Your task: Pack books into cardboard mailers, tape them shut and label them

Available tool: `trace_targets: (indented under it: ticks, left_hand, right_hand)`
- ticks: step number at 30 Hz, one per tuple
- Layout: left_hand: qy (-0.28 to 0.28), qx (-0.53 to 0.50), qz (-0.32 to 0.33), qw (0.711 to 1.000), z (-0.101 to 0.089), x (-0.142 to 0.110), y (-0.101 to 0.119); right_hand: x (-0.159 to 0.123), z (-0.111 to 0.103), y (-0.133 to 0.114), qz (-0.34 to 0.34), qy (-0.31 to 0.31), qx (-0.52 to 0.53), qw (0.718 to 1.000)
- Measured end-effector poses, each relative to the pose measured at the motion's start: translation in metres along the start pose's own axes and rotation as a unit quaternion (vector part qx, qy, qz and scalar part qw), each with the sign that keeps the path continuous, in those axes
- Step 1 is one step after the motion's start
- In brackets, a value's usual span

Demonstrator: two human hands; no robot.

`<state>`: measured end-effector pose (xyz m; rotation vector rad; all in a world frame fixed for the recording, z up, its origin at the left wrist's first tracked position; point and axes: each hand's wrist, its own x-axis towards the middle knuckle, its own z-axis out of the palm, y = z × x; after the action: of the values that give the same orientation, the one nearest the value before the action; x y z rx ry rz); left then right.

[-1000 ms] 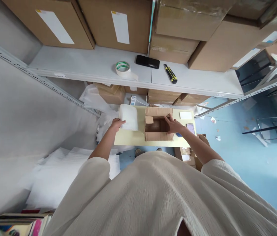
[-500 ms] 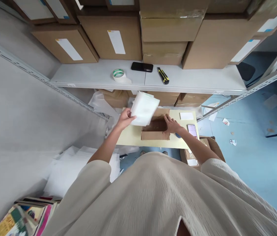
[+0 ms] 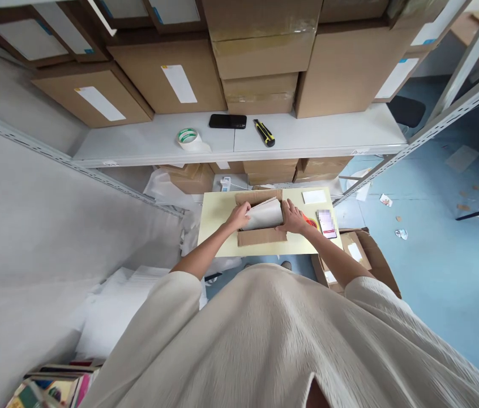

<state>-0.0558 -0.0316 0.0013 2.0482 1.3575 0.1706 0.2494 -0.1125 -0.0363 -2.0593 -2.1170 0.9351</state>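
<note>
At nine o'clock on the open cardboard box (image 3: 262, 237), the left hand (image 3: 238, 216) pinches the near-side edge of a white packet (image 3: 262, 215), which sits tilted inside the box. The right hand (image 3: 293, 217), at three o'clock, has its fingers spread wide against the box's end. Beyond it on the table (image 3: 218, 212) lie a phone (image 3: 326, 224), also at three, and a white card (image 3: 313, 196) at two.

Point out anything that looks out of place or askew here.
Scraps litter the blue floor at right, looking dropped rather than put away. On the shelf, the tape roll has its end trailing loose. The white packet slants in the open carton, though the left hand holds it.
</note>
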Motion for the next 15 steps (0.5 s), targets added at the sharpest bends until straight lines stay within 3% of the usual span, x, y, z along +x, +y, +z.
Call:
trace_targets:
  ticks: [7, 12, 15]
  left_hand:
    - [-0.070, 0.046, 0.018, 0.996, 0.018, 0.011, -0.005]
    - [-0.052, 0.052, 0.038, 0.997, 0.015, 0.005, 0.000]
    - [-0.023, 0.032, 0.056, 0.998, 0.008, -0.009, -0.001]
  right_hand:
    - [-0.004, 0.001, -0.001, 0.002, -0.002, -0.005, 1.000]
    - [-0.006, 0.000, -0.002, 0.007, 0.003, -0.025, 1.000]
    - [-0.009, -0.002, 0.006, 0.014, 0.038, -0.033, 0.999]
